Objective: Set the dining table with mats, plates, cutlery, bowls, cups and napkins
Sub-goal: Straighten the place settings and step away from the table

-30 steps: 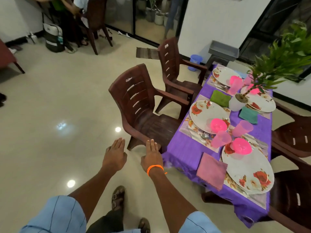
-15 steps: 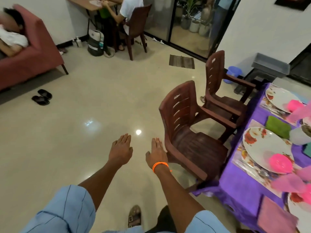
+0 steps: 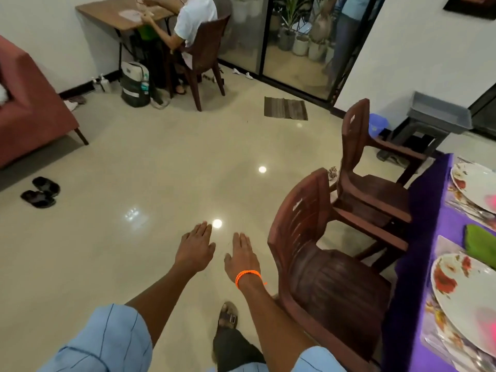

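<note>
Fingers straight and side by side on both hands, holding nothing; my left hand [image 3: 195,251] and my right hand [image 3: 241,256] hover palm-down over the floor [image 3: 150,167], just left of the nearer brown chair [image 3: 316,264], the right one with an orange band [image 3: 247,275] at the wrist.

Taking the table [image 3: 418,237] as my landmark: it sits at the right edge of view under a purple cloth, with the two chairs drawn up along its near-left side, the farther chair [image 3: 359,167] beyond the nearer one. On it I see a flowered plate [image 3: 461,296] at the place in front of the nearer chair, resting on a patterned mat [image 3: 445,245]; a green napkin [image 3: 480,244] lies just beyond that plate; a second plate [image 3: 475,183] sits farther along, with what looks like cutlery beside it, though that is too blurred to be sure; pink blurs on both plates may be bowls or cups, I cannot tell which.

My judgement: the setting is far along, perhaps finished, since mats, plates and a napkin are in place where I can see; the rest of the table is out of view, so I cannot say whether anything remains; my hands are well apart from the table and busy with none of it.
</note>
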